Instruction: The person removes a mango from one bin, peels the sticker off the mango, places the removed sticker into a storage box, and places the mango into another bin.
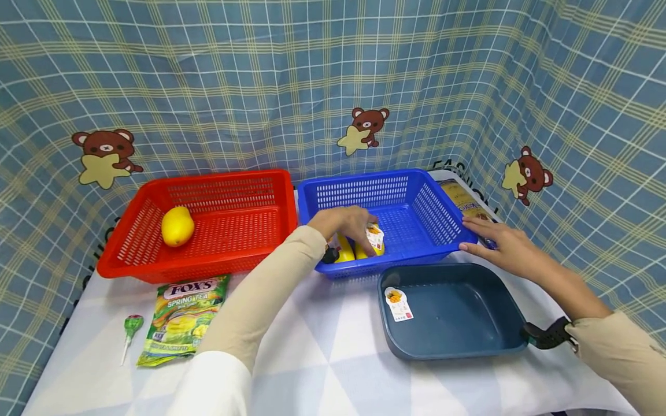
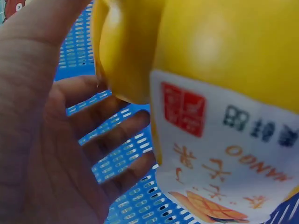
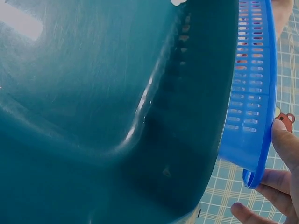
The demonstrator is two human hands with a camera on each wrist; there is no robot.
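My left hand [image 1: 343, 222] reaches into the blue basket [image 1: 364, 176] and arches over a yellow mango [image 1: 346, 249] that bears a white label. In the left wrist view the mango [image 2: 224, 56] fills the frame beside my palm [image 2: 46, 140]. My fingers [image 2: 117, 140] are spread and loose, and the basket floor [image 2: 126, 186] shows between them and the fruit. My right hand [image 1: 499, 242] holds the basket's front right corner. In the right wrist view my thumb [image 3: 286, 142] lies beside the rim [image 3: 254, 177] and my fingers curl under it.
A dark teal tray [image 1: 387, 323] with a small label sits in front of the blue basket. A red basket [image 1: 218, 176] at the left holds a lemon [image 1: 177, 226]. A Fox's candy bag [image 1: 182, 318] and a lollipop [image 1: 132, 326] lie front left. A gold packet [image 1: 460, 199] lies behind the blue basket.
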